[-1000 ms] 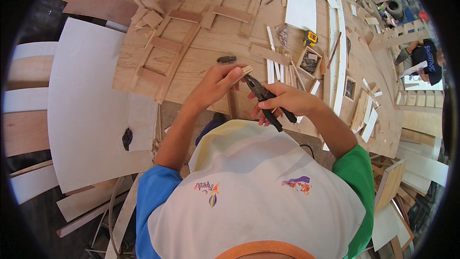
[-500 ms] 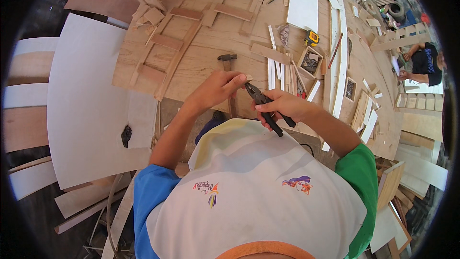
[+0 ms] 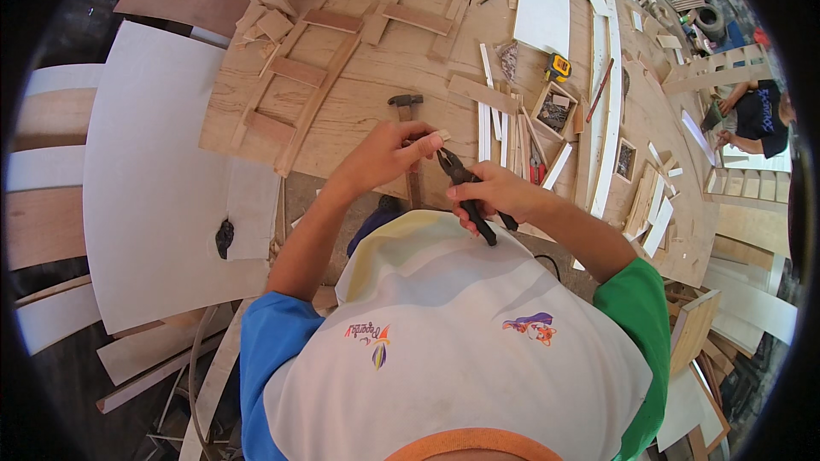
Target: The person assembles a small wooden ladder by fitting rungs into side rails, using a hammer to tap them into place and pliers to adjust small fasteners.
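Between thumb and fingers my left hand pinches a small wood piece. My right hand is wrapped round the black handles of a pair of pliers. The jaws of the pliers point up and left, close to the wood piece; whether they touch it I cannot tell. A hammer lies behind my left hand on the wooden workbench, its handle running down past my fingers.
Ladder-like wooden frames lie at the far left of the bench. On the right are a yellow tape measure, a box of nails, red-handled pliers and white strips. A large white panel stands at left. Another person works at far right.
The pliers' handles have come closer together and the tool has shifted slightly left. My left hand keeps its pinch on the wood piece. The person at far right has moved their hands.
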The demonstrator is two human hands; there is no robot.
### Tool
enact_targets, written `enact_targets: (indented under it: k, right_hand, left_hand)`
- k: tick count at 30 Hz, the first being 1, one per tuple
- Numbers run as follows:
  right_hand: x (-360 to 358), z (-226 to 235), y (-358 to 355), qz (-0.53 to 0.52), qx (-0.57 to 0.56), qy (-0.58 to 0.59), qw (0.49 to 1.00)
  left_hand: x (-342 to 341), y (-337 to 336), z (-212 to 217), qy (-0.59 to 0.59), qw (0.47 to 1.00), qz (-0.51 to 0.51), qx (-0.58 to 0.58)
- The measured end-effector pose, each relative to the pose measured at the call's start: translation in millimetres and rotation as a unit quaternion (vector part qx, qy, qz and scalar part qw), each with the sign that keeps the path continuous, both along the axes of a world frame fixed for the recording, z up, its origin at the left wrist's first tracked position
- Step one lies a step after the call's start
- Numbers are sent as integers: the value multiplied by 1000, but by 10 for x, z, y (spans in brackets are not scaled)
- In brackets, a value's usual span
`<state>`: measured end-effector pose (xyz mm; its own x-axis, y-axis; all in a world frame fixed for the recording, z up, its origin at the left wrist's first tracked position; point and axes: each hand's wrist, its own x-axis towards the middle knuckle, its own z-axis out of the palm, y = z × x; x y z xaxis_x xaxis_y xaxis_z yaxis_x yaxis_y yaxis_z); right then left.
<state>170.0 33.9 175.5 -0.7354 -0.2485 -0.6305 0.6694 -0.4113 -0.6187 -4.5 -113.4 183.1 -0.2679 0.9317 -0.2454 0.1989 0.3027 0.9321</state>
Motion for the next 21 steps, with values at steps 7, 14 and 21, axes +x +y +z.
enact_targets:
  k: [7,14,21]
  right_hand:
    - [-24,6,16,-8,1,11,1000]
    - [-6,-76,19,24,4,20,1000]
    - [-27,-112,20,55,51,12,997]
  left_hand:
    - [-8,38,34,-3,1000,4,-24]
    - [-41,43,-93,111,993,-31,-10]
    - [13,55,-169,173,984,-43,-9]
